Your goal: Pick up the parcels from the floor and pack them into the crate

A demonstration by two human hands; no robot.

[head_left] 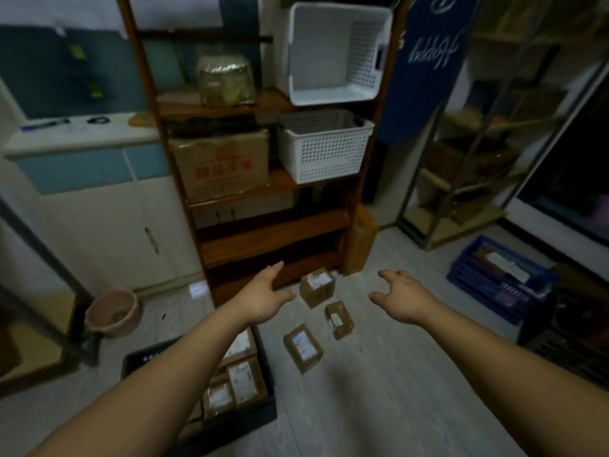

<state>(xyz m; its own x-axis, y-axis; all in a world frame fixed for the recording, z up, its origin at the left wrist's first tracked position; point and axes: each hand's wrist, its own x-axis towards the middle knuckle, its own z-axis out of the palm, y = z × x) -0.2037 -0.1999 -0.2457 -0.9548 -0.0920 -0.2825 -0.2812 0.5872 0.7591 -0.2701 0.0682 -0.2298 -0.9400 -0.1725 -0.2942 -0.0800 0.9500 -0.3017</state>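
A few packed parcels (242, 379) sit in your crate (138, 364), three loose parcels (303, 347) wait on the floor (395, 390) — your left hand (263, 296) and right hand (400, 296) hover spread above them, holding nothing.

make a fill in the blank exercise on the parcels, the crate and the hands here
1. ____ parcels lie loose on the floor.
2. The left hand and the right hand each hold ____.
3. The crate under the left forearm, already holding parcels, is ____ in colour.

Missing words: three; nothing; black
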